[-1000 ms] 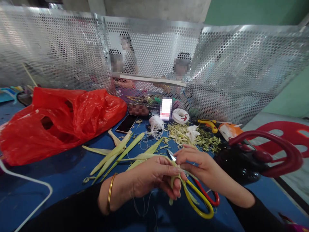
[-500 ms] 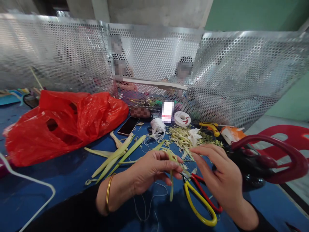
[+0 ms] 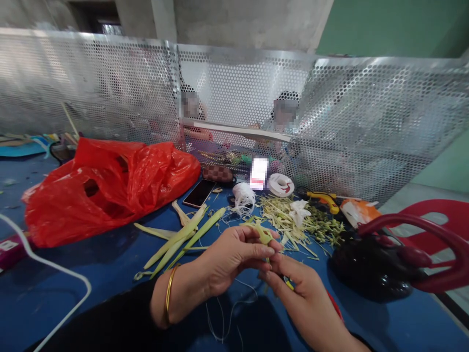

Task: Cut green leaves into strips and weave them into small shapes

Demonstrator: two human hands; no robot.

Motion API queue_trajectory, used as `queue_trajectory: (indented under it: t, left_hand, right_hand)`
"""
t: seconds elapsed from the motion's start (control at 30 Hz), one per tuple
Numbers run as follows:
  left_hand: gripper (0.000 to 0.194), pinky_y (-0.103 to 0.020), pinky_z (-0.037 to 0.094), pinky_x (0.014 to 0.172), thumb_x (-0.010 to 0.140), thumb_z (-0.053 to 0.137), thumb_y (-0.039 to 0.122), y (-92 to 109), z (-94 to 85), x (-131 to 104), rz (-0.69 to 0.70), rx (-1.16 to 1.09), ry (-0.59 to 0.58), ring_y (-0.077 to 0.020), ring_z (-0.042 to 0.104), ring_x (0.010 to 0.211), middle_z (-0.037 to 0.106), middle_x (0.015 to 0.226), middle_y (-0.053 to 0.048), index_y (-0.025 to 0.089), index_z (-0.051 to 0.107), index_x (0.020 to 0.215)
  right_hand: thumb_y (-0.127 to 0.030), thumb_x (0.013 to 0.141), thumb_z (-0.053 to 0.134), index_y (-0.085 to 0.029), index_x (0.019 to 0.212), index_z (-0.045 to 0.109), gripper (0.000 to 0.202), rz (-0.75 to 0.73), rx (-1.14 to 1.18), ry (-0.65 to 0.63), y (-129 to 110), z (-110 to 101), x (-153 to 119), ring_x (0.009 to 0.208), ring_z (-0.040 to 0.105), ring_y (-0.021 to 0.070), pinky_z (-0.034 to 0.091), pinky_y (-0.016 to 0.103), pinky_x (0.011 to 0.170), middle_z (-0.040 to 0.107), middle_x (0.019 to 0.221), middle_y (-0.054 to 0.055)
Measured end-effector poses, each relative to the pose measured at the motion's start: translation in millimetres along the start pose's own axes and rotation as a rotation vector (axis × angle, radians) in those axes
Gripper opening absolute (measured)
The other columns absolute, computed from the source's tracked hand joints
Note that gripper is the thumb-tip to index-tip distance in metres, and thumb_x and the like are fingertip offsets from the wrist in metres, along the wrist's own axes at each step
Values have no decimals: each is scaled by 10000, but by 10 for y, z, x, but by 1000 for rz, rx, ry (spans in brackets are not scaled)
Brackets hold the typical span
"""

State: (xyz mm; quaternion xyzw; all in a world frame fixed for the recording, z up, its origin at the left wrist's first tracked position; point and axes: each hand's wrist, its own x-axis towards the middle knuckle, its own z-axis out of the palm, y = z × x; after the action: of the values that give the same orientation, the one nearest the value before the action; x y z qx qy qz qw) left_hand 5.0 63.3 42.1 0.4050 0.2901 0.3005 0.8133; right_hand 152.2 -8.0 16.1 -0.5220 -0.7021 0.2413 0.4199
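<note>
My left hand (image 3: 234,252), with a gold bangle at the wrist, pinches a folded pale green leaf strip (image 3: 264,236) between thumb and fingers. Just below, the fingertips of my right hand (image 3: 300,288) close on the strip's hanging end and touch the left fingers. Beneath the right hand, the scissors (image 3: 289,283) are largely hidden; bits of a yellow and a red handle show. Several long pale green leaf strips (image 3: 183,234) lie left of my hands. Behind the hands is a heap of green trimmings (image 3: 278,215). Loose white thread (image 3: 223,318) trails below.
A red plastic bag (image 3: 120,190) covers the left side, near a phone (image 3: 200,193). White string (image 3: 244,198), a white spool (image 3: 281,185) and a lit screen (image 3: 259,173) stand at the back. On the right sits a black kettle (image 3: 370,269). A perforated metal screen (image 3: 238,88) crosses behind.
My right hand has moved left and down to the strip's lower end, now covering most of the scissors. The left hand keeps hold of the strip. The view has shifted slightly.
</note>
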Motion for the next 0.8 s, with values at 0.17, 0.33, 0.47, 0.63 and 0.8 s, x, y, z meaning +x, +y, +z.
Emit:
queue_trajectory:
  t: [0.17, 0.33, 0.47, 0.63, 0.8]
  left_hand:
    - [197, -169, 471, 539, 703, 790, 219, 6, -25, 3, 59, 38, 3, -124, 657, 716, 699, 820, -66, 92, 707, 828]
    - [233, -168, 464, 514, 685, 810, 230, 49, -21, 23, 82, 42, 40, -127, 663, 697, 707, 815, -71, 95, 706, 844]
    - [237, -170, 455, 492, 666, 821, 224, 119, -1, 16, 79, 26, 82, -131, 670, 681, 712, 824, -64, 108, 705, 836]
    - [227, -171, 442, 477, 659, 820, 235, 155, 15, 6, 85, 46, 87, -135, 672, 690, 716, 841, -70, 105, 709, 808]
    - [289, -161, 433, 464, 662, 819, 267, 140, -6, 16, 87, 67, 86, -136, 672, 688, 711, 804, -58, 115, 708, 881]
  right_hand:
    - [-277, 937, 471, -204, 651, 491, 296, -70, -88, -38, -34, -47, -17, 618, 506, 140, 414, 252, 591, 547, 639, -13]
    - [-268, 937, 449, -210, 618, 366, 335, -39, -196, -158, -68, -127, -27, 599, 475, 131, 383, 255, 575, 494, 613, -27]
    - [-277, 936, 452, -209, 615, 392, 334, -26, -286, -265, -68, -189, -44, 609, 487, 138, 392, 271, 599, 504, 600, -25]
    - [-237, 904, 507, -205, 599, 444, 312, -55, -324, -325, -104, -233, -37, 598, 507, 134, 387, 262, 572, 528, 606, -25]
    - [-214, 879, 558, -202, 564, 476, 326, -112, -278, -400, -203, -249, -27, 551, 526, 118, 400, 244, 541, 556, 565, -37]
